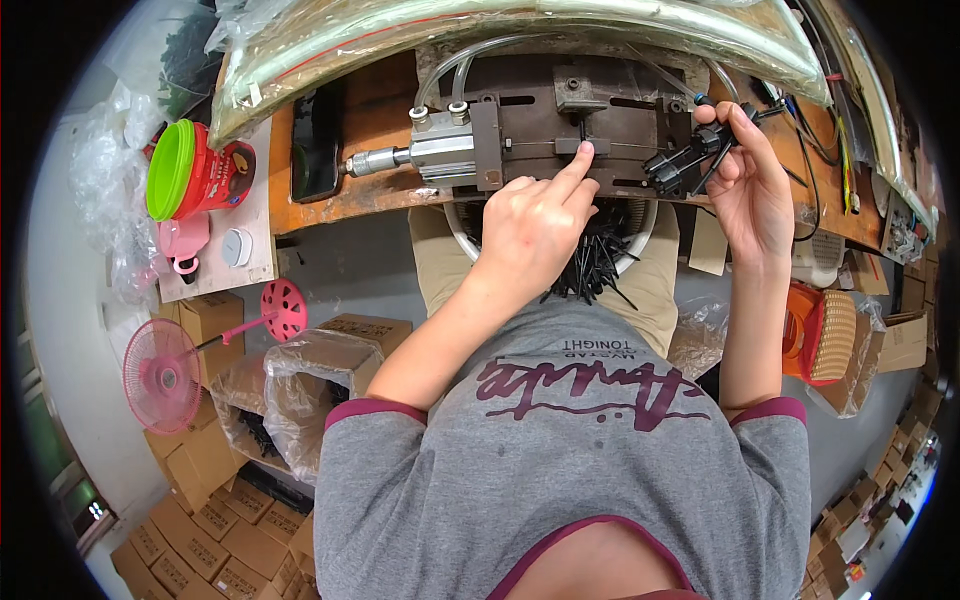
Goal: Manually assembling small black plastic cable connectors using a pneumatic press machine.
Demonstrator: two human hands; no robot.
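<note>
My left hand [540, 225] reaches over a dark metal jig [540, 92] on the bench. Its index finger is stretched out, the tip on a small block [606, 147] at the jig's middle; the other fingers bend loosely and the thumb is hidden. Raised at the jig's right end, my right hand [755, 190] is closed round a bunch of black plastic parts [685, 160] with thin stems. A silver pneumatic cylinder [445, 150] with clear hoses is mounted at the jig's left. In my lap, a white-rimmed container [640, 245] holds many black stemmed pieces [590, 265].
A black phone [318, 145] lies on the bench's left, beside a red tub with a green rim [172, 170]. Below stand a pink fan [163, 375] and plastic-lined cartons [300, 385]. An orange basket [815, 330] is at right. A plastic-covered light panel [500, 35] overhangs the bench.
</note>
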